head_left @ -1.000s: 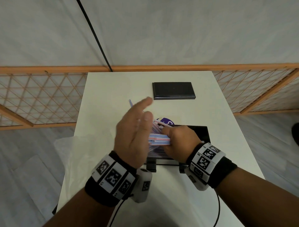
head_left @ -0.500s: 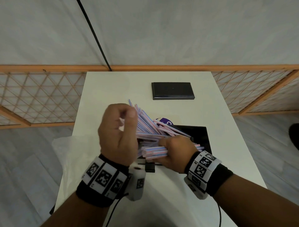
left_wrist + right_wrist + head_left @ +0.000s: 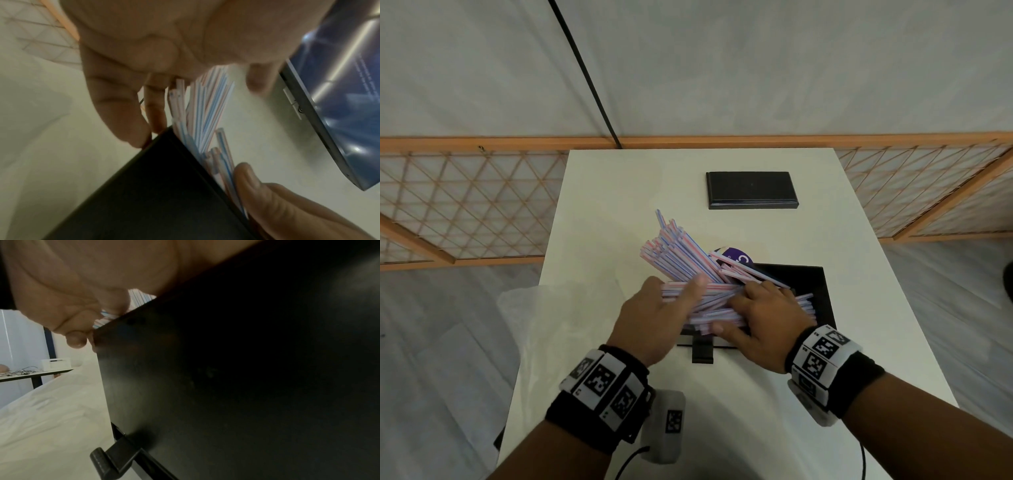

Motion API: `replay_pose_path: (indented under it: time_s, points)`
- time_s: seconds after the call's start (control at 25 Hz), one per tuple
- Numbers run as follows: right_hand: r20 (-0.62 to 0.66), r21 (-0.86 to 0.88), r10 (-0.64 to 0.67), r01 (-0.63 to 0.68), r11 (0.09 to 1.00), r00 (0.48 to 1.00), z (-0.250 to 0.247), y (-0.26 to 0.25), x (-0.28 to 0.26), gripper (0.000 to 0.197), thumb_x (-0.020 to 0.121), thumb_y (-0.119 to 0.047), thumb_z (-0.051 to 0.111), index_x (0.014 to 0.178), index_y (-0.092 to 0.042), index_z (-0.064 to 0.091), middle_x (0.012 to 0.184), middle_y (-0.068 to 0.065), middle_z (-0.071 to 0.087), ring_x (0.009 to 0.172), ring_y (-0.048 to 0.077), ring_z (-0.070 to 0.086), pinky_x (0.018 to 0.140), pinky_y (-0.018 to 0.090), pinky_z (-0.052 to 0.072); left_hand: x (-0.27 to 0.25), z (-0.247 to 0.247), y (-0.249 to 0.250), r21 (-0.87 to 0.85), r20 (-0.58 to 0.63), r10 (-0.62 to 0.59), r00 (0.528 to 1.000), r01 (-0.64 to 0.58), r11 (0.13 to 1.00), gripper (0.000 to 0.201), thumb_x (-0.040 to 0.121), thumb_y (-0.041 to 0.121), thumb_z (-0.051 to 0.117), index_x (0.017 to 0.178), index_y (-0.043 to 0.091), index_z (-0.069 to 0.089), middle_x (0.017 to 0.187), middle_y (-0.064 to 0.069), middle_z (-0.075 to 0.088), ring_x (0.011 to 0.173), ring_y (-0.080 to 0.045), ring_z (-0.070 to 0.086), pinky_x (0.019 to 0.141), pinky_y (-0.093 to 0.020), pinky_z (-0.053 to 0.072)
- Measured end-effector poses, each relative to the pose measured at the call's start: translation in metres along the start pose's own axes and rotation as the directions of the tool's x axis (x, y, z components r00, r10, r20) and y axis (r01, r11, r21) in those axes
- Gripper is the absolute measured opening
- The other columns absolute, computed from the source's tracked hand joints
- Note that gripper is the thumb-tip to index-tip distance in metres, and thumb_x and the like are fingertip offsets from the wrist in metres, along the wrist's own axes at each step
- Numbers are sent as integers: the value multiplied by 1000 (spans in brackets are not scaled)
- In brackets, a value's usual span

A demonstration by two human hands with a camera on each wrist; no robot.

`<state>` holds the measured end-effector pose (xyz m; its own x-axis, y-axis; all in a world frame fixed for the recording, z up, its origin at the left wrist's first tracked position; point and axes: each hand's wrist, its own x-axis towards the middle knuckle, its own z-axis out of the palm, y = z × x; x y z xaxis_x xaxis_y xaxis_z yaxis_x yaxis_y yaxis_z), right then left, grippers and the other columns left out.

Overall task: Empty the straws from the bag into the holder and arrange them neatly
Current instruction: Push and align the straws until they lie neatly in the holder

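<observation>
The landmark is the black rectangular open-topped holder (image 3: 815,291), standing on the white rectangular table (image 3: 599,205) near its front half. A heap of thin pink-, blue- and white-striped plastic straws (image 3: 681,253) lies across the holder's left part: one sheaf slants up and away past the holder's far left corner, its ends clear of the rim; a second layer lies roughly level along the holder's near side, with ends jutting past its left edge.

Left hand (image 3: 654,315): placed at the holder's left end, fingers extended and loosely spread, index finger laid over the level layer. The left wrist view shows the fingertips (image 3: 127,126) at the holder's rim beside the straw ends, thumb apart; nothing is enclosed.

Right hand (image 3: 763,318): palm down over the holder's near middle, fingers spread flat on the straws, thumb against the near wall. It presses rather than grasps.

A purple round label (image 3: 736,257) shows just behind the holder's far left corner. A clear crumpled plastic bag (image 3: 544,318) lies left of the holder, partly over the table edge. A black flat rectangular lid (image 3: 751,190) rests well behind the holder.
</observation>
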<state>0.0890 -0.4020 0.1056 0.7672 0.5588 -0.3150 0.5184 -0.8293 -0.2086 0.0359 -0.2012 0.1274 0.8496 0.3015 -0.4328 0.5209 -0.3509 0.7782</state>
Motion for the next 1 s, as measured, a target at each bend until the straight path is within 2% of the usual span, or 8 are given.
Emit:
replay_pose_path:
  time_s: [0.08,0.16,0.36,0.56,0.68,0.8,0.92,1.0]
  points:
    - [-8,14,-12,12,1000,1000,2,3,1,69,84,-77,17,111,-31,60,104,-3,53,108,25,50,96,44,38,1,-4,-1,172,71,52,996,-64,983,68,59,75,78,103,27,58,96,13,69,86,-8,66,69,-20,53]
    - [-6,35,-30,31,999,1000,2,7,1,63,85,-73,18,110,-32,60,104,-4,53,108,24,50,97,45,38,3,-7,-4,277,111,98,989,-126,953,66,60,52,91,109,24,55,100,14,67,90,-8,66,67,-14,47]
    - [30,-9,-42,42,999,999,3,12,-3,69,82,-78,16,114,-31,57,107,-5,50,109,21,46,100,45,35,8,-16,-4,341,103,159,982,-185,922,40,70,23,87,92,20,54,87,2,63,76,-20,62,59,-20,41]
    - [33,21,-35,34,999,999,3,11,-5,70,84,-74,13,121,-32,54,111,-6,50,112,21,45,99,43,36,14,-18,-3,221,-42,188,981,-174,959,26,80,12,74,98,20,58,87,7,62,74,-4,57,60,-15,38]
    - [-32,105,-21,24,994,999,3,10,-1,67,84,-73,23,127,-28,50,119,-5,51,111,21,47,100,45,40,11,-8,0,-123,-136,108,985,-125,985,29,68,24,65,95,19,57,87,6,61,75,-12,58,65,-28,40]
    - [-36,158,-28,34,987,999,6,4,7,79,82,-76,29,141,-24,39,136,-2,49,123,23,47,106,44,39,12,10,4,-505,-192,-63,979,-43,862,33,68,42,56,93,21,53,89,5,58,81,-17,58,71,-33,44]
    - [27,111,-25,22,994,999,5,-6,13,88,79,-81,29,147,-25,31,147,-2,43,134,24,41,112,46,32,11,24,7,-605,-219,-112,969,-45,795,53,71,69,51,98,24,57,99,1,64,100,-25,63,96,-51,51]
    - [36,68,-4,2,998,999,3,-7,14,86,76,-84,28,140,-28,37,138,-3,48,128,24,43,107,45,32,8,31,9,-626,-273,-90,958,-107,772,54,74,71,50,97,23,57,95,0,64,98,-28,65,97,-59,51]
